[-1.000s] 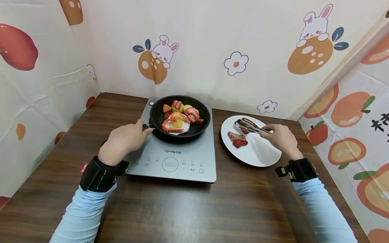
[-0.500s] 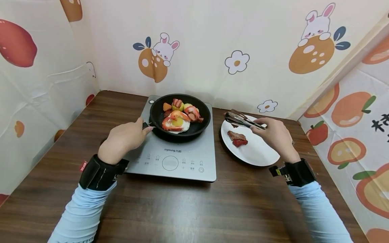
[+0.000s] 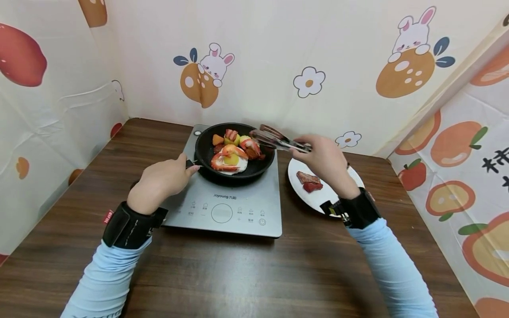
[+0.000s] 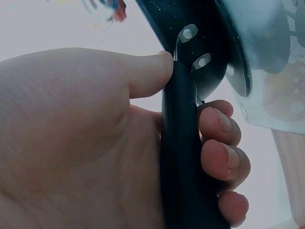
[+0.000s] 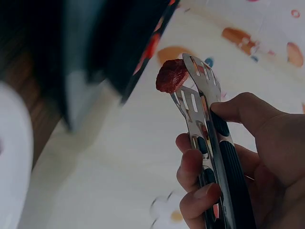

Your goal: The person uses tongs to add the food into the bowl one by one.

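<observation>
My left hand (image 3: 165,181) grips the black handle (image 4: 183,143) of the frying pan (image 3: 258,170), fingers curled round it in the left wrist view. A fried egg (image 3: 238,165), a cooked shrimp (image 3: 228,150) and other pieces of food lie in the pan. With my right hand (image 3: 324,161) I hold metal tongs (image 5: 209,119), thumb on one arm and fingers on the other. A dark red piece of meat (image 5: 171,75) is pinched between the tong tips. In the head view those tips overlap the pan's right rim.
Beneath the pan is a grey induction cooktop (image 3: 222,227). To its right stands a white plate (image 3: 294,165) with pieces of meat (image 3: 310,182) on it. The wooden table (image 3: 238,274) extends toward me, and a printed cloth wall (image 3: 266,53) rises behind.
My right hand has lifted the tongs from the plate and carried the meat leftward to the pan's right rim. My left hand has stayed on the handle.
</observation>
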Motion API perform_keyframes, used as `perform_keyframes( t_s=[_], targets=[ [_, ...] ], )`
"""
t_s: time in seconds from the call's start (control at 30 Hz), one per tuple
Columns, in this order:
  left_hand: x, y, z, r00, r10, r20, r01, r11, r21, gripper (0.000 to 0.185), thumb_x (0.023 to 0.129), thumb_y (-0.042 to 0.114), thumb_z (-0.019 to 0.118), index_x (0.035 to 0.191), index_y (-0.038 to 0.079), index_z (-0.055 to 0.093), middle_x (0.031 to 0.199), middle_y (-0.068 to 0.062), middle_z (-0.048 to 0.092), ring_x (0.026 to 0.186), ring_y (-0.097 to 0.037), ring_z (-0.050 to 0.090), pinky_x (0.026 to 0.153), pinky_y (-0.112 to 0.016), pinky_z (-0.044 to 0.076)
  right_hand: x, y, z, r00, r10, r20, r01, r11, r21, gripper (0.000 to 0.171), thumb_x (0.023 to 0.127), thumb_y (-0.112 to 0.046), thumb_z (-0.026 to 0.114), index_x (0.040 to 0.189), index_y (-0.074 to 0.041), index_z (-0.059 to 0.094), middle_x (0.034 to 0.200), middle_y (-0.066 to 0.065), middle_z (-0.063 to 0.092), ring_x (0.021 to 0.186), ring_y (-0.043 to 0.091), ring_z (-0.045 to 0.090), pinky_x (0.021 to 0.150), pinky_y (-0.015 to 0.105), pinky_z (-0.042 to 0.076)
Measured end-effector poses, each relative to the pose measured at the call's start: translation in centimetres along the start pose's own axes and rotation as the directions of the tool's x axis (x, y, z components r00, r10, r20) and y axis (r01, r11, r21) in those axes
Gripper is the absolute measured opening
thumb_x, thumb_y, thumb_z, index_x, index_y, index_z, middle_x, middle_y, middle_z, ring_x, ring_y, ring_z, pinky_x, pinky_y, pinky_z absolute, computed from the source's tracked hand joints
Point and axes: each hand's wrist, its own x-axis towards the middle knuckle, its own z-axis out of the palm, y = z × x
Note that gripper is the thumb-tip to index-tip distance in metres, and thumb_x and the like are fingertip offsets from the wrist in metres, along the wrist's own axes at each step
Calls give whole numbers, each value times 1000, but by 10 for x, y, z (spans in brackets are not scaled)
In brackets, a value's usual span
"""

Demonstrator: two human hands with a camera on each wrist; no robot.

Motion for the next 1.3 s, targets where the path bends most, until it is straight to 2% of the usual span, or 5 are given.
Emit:
perform_keyframes(
  t_s=[0.23,0.33,0.47,0.97,1.3],
  targets=[
    [0,0,0,1000,1,-5,-1,1000,9,73,111,47,31,158,-7,21,147,-37,47,121,-50,60,87,-61,54,19,-54,16,996,-84,15,84,996,-9,36,97,-41,67,128,-24,72,127,0,73,97,21,68,63,33,42],
    [0,0,0,1000,-3,-1,3,1000,10,73,111,48,31,158,-7,21,148,-36,46,122,-50,59,87,-61,54,26,-69,26,993,-116,28,117,993,-15,35,98,-40,66,129,-24,72,124,-1,74,86,20,65,56,31,38],
    [1,0,1,1000,-4,-2,4,1000,13,73,111,48,31,159,-6,20,148,-36,48,122,-49,60,86,-60,54,34,-82,42,991,-126,37,126,992,-19,34,98,-41,66,128,-27,72,125,-3,73,89,18,67,52,31,39],
    [1,1,1,1000,-10,2,10,1000,9,73,111,47,30,160,-6,17,151,-36,43,128,-52,55,90,-62,52,43,-98,66,985,-144,89,150,987,-61,31,98,-40,66,124,-23,73,126,-3,72,99,19,69,69,34,53],
    [0,0,0,1000,-3,-4,3,1000,8,73,111,47,30,159,-6,19,149,-36,46,126,-52,57,88,-62,53,40,-100,59,986,-114,126,127,987,-101,31,97,-40,68,122,-25,75,124,-3,73,88,18,68,55,32,48]
  ],
)
